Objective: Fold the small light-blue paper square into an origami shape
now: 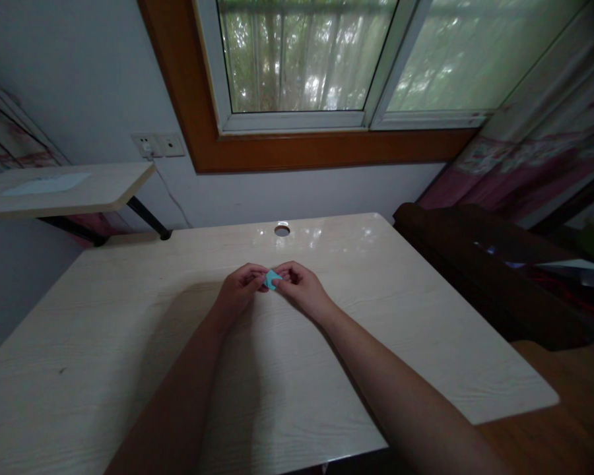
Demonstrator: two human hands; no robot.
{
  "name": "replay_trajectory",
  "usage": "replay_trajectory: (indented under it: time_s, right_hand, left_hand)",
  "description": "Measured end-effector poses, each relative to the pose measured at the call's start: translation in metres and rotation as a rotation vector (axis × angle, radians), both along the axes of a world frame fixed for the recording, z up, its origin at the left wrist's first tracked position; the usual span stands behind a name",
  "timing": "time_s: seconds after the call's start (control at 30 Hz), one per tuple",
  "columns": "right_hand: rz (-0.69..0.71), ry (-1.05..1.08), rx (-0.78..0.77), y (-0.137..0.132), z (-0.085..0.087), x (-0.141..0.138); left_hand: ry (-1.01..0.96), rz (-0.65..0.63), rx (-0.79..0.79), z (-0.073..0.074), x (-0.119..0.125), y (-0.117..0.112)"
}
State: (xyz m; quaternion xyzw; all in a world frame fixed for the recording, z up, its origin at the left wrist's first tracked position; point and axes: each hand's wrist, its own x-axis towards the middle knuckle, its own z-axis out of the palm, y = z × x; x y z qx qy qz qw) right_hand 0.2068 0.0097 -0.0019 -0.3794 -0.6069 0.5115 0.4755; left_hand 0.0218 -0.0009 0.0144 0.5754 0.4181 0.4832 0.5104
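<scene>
A small light-blue piece of folded paper (272, 280) is held between my two hands, over the middle of the pale wood-grain table (178, 369). My left hand (238, 289) pinches its left side, the thumb and fingers closed together. On the other side my right hand (299, 285) grips it, with the thumb lying across its front. The fingertips hide parts of the paper, so its full shape cannot be made out.
A raised shelf (113, 188) with a pale sheet on it stands at the back left on black legs. Near the far edge is a round cable hole (282, 231). Dark wooden furniture (455, 264) borders the right side. A window (307, 66) is behind.
</scene>
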Motion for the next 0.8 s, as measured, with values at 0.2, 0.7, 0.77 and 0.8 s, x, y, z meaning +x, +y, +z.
replay_trajectory:
  time_s: [0.2, 0.7, 0.77, 0.8]
  right_hand:
    - [-0.001, -0.024, 0.002, 0.000, 0.002, 0.000]
    - [-0.002, 0.028, -0.014, 0.000, 0.004, -0.001]
    - [-0.008, 0.060, -0.020, 0.001, 0.004, 0.000]
    - [-0.006, 0.073, -0.023, 0.001, 0.004, 0.000]
  left_hand:
    - [0.004, -0.013, 0.010, -0.003, -0.001, 0.002]
    - [0.025, 0.009, 0.049, -0.013, -0.003, 0.006]
    - [0.004, 0.025, 0.044, -0.012, -0.003, 0.006]
    - [-0.003, 0.034, 0.044, -0.012, -0.003, 0.007]
